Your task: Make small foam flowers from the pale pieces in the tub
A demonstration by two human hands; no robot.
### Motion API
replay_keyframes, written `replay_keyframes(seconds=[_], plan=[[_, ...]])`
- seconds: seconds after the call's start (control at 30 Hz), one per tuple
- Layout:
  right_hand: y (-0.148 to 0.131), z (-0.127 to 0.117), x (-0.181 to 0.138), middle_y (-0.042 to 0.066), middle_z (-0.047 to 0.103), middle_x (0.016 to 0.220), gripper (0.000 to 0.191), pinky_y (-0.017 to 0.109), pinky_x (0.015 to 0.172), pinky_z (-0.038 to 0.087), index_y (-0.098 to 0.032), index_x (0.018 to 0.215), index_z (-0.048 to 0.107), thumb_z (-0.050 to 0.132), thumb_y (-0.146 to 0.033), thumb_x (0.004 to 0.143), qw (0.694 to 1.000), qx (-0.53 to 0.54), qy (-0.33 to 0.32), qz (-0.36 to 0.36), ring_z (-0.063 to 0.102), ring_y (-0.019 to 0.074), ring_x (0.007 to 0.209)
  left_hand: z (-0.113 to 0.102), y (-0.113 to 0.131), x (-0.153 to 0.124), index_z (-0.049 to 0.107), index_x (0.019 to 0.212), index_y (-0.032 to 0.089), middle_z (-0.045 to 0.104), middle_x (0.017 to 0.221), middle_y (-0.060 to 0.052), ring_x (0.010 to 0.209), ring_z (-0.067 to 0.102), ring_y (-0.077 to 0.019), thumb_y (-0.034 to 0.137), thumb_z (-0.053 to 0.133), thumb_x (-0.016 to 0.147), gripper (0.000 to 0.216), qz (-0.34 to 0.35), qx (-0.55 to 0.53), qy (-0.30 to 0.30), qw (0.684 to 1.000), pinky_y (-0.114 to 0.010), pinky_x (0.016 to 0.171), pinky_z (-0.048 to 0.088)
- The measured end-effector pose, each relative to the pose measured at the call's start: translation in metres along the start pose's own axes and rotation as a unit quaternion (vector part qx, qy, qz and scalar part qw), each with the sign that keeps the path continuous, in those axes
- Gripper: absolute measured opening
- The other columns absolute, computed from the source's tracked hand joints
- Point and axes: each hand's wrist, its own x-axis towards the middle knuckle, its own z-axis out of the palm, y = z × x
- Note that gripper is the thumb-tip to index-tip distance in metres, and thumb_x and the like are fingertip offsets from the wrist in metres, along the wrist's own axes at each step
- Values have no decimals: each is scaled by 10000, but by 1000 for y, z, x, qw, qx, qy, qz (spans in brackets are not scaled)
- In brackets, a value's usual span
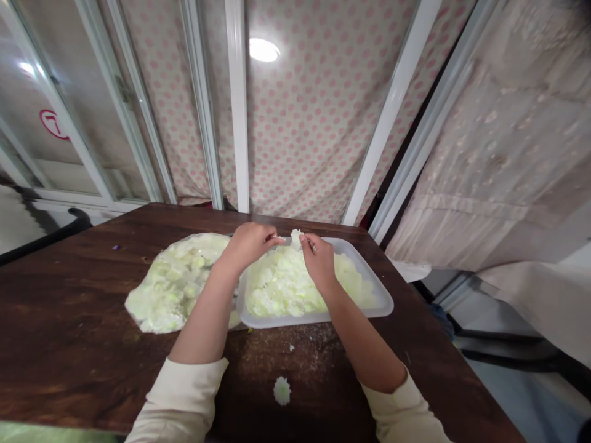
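I log a loose cabbage clump [282, 391] on the wooden counter [69, 307]. Left grip [249, 243] and right grip [318, 261] are pinched nearly closed on a small clump [295, 239], above the white plastic tray [362, 306] of shredded cabbage [286, 286]. My left forearm [207, 307] blocks part of a farther cabbage heap [170, 283].

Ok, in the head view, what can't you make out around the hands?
All in the head view:
White clump: too small to identify.
Right hand: its fingers hide whether it grips the clump.
White plastic tray: both hands hide part of the far rim.
Pale shredded pile: left forearm hides its edge nearest the tray.
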Motion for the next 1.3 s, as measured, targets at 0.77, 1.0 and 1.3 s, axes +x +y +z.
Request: replay_keyframes(seconds=[0.77, 1.0, 1.3], plan=[[-1, 3, -1, -53, 303, 495, 362, 232, 510, 236, -188, 538, 314, 475, -377, 801, 995, 94, -23, 17, 303, 90, 501, 19, 14, 2, 573, 793, 155, 609, 762, -28, 671, 530, -136, 476, 426, 805, 353, -5, -253, -94, 963, -227, 578, 348], [2, 3, 3, -62, 258, 498, 412, 217, 470, 268, -196, 543, 287, 485, -470, 779, 964, 250, 0, 96, 294, 76, 473, 20, 21, 8, 504, 641, 136, 502, 561, 25, 524, 454, -76, 399, 576, 717, 282, -71, -384, -3, 921, -192, 505, 327], [6, 7, 1, -51, 391, 518, 255, 230, 505, 274, -199, 704, 478, 487, -441, 783, 991, 107, -42, 69, 376, 100, 488, 32, 9, 10, 590, 670, 144, 484, 543, 28, 504, 425, -84, 364, 542, 717, 230, -102, -281, -16, 954, -203, 482, 291]])
